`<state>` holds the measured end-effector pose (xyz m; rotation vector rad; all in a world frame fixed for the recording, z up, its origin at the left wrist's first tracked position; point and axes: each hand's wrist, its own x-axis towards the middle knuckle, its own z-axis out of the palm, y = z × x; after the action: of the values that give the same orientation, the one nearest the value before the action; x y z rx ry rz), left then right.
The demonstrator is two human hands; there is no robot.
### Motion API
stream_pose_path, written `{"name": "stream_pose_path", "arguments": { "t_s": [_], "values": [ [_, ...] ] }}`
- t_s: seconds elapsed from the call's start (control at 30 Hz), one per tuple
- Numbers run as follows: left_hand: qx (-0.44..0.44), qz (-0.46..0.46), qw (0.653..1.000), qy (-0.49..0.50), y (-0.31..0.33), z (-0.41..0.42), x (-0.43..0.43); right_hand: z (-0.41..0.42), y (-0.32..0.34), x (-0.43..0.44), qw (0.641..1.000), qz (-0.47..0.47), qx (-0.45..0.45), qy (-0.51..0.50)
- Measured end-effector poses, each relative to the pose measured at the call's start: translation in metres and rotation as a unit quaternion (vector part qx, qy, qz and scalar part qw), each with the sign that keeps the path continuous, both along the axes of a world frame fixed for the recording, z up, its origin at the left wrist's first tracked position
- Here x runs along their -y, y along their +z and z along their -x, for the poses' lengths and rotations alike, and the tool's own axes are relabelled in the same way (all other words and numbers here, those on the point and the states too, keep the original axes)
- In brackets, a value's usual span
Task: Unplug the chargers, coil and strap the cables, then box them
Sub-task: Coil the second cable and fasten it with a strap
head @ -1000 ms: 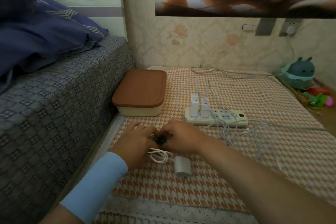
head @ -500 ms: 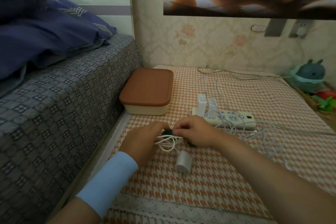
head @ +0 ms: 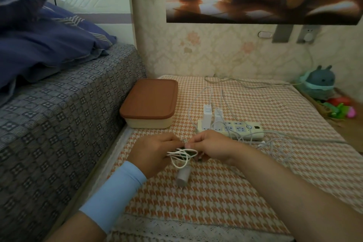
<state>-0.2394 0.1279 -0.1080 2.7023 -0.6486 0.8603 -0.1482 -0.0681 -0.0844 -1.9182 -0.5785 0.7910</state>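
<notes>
My left hand (head: 151, 154) grips a coiled white cable (head: 181, 158) just above the checked cloth. My right hand (head: 211, 146) pinches a dark green strap (head: 187, 151) that wraps the coil between both hands. The cable's white charger (head: 183, 176) hangs off the coil and lies on the cloth below my hands. Behind them a white power strip (head: 238, 130) carries two white chargers (head: 207, 116), still plugged in, with their cables trailing back. A cream box with a brown lid (head: 150, 102), shut, stands at the left beside the bed.
Loose white cables (head: 273, 144) tangle to the right of the power strip. A bed with a patterned cover (head: 59, 116) rises along the left. A plush toy (head: 320, 81) and small coloured toys (head: 341, 108) sit at the far right by the wall.
Both hands lifted the coil slightly off the cloth and moved further away from me. The charger now dangles from the coil with its loops showing.
</notes>
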Motion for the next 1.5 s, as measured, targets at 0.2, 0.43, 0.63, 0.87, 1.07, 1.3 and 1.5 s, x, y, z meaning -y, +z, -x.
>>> {"name": "stream_pose_path", "arguments": {
  "t_s": [0.2,0.43,0.63,0.87,1.07,1.3,1.5],
  "values": [
    [-0.009,0.013,1.0,0.014,0.0,0.004,-0.003,0.0,-0.001,-0.002,0.999,0.03,0.021,-0.039],
    [-0.324,-0.061,0.925,0.189,0.009,0.001,-0.001,-0.009,0.0,0.009,0.997,0.033,0.026,-0.06],
    [-0.428,0.028,0.885,0.179,0.044,0.005,-0.012,-0.008,0.019,0.01,0.988,0.057,0.114,-0.088],
    [-0.429,-0.044,0.89,0.151,0.086,0.008,0.006,0.006,0.042,0.01,0.98,-0.073,0.149,-0.108],
    [-0.207,-0.22,0.942,0.144,0.11,-0.003,0.038,0.017,0.056,0.018,0.983,-0.114,0.068,-0.125],
    [0.006,-0.176,0.984,0.01,0.1,-0.026,0.057,0.031,0.056,0.047,0.983,-0.17,-0.071,0.008],
    [0.205,-0.138,0.969,-0.005,0.098,-0.033,0.076,0.027,0.063,0.066,0.982,-0.181,-0.053,0.033]
  ]
}}
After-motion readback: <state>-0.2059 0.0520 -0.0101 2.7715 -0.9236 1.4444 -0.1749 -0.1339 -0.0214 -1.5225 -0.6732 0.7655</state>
